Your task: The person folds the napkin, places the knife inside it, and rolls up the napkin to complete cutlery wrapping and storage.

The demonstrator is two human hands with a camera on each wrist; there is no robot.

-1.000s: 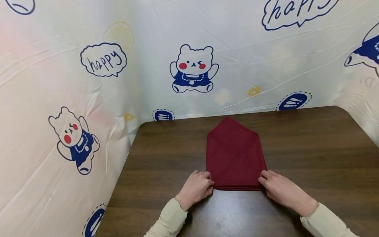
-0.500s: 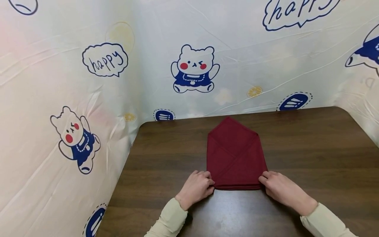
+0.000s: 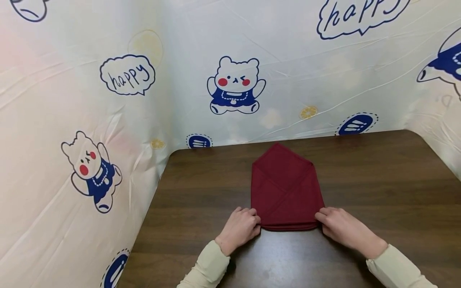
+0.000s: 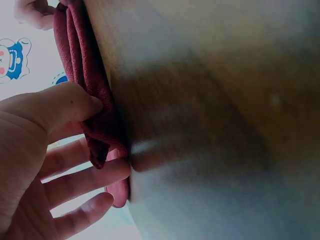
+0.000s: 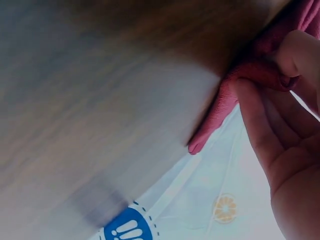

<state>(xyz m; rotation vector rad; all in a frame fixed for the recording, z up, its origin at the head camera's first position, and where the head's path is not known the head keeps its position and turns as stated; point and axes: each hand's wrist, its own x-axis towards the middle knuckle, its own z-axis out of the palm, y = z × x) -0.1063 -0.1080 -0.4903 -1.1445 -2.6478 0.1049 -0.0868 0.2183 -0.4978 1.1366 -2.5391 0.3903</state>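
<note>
A dark red folded cloth (image 3: 284,188) lies on the brown table, its far end coming to a point and its near edge showing stacked layers. At the near left corner my left hand (image 3: 239,226) pinches the cloth; in the left wrist view the thumb presses on the layered edge (image 4: 85,65), with the other fingers spread behind and below. My right hand (image 3: 342,228) pinches the near right corner. From the right wrist view, its thumb and fingers hold a fold of the cloth (image 5: 260,72), while a lower layer (image 5: 212,122) extends along the tabletop.
The wood-grain table (image 3: 378,176) has rounded far corners. Behind it and along its left and right sides hangs a pale curtain (image 3: 173,72) printed with cartoon bears and "happy" bubbles. Light sleeves (image 3: 209,264) cover both forearms.
Both hands keep their grip on the near corners. The near edge of the cloth has risen very slightly and now bows a little; the view has shifted marginally.
</note>
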